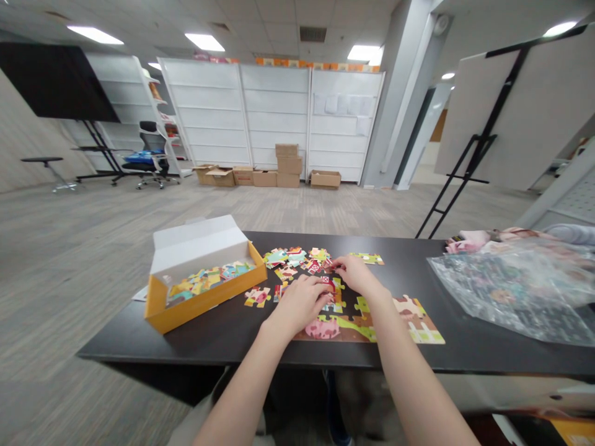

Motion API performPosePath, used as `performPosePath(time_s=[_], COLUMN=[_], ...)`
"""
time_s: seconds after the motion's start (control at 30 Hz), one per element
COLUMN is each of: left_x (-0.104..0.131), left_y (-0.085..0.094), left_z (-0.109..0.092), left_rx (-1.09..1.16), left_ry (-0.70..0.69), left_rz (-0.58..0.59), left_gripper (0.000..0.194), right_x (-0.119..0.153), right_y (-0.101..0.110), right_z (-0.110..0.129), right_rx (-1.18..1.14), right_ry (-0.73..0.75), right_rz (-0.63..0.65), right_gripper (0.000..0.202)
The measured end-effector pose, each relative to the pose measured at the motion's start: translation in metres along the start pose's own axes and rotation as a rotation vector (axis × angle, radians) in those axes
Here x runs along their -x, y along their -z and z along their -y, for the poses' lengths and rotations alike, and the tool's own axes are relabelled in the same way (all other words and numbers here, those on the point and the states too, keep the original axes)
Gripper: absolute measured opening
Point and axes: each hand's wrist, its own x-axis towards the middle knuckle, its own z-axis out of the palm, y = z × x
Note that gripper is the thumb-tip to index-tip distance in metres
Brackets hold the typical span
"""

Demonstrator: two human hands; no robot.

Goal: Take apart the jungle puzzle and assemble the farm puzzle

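Observation:
A partly joined jigsaw puzzle (pixel 365 328) with farm pictures lies near the table's front edge. My left hand (pixel 301 301) rests over its left part, fingers spread and touching pieces beside a red barn picture. Further back, my right hand (pixel 354 274) has its fingers pinched on a red puzzle piece (pixel 328 265) at the edge of the loose pieces (pixel 288 256). The fingers partly cover that piece. One loose piece with a pink animal (pixel 258 297) lies left of my left hand, and a green joined strip (pixel 368 257) lies behind my right hand.
An open orange box (pixel 204 308) with puzzle pieces inside stands at the left, its white lid raised. Clear plastic bags (pixel 515 291) cover the table's right end. The black table (pixel 214 344) has its front edge close to my body. Cardboard boxes (pixel 288 166) stand by far shelves.

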Motion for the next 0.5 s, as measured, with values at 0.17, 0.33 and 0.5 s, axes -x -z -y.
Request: performPosePath(time_s=[0.17, 0.33, 0.5], left_x=[0.001, 0.001, -0.003], left_y=[-0.001, -0.002, -0.003], left_z=[-0.004, -0.005, -0.01], left_rx=[-0.059, -0.137, -0.166], left_ry=[-0.035, -0.015, -0.006], left_rz=[0.011, 0.014, 0.008], left_gripper=[0.028, 0.027, 0.029], right_x=[-0.002, 0.0, 0.015], right_y=[-0.006, -0.005, 0.015], right_z=[0.011, 0.012, 0.004], right_rx=[-0.003, -0.193, -0.196], right_ry=[0.055, 0.08, 0.019], right_rz=[-0.014, -0.007, -0.058], right_gripper=[0.029, 0.024, 0.016])
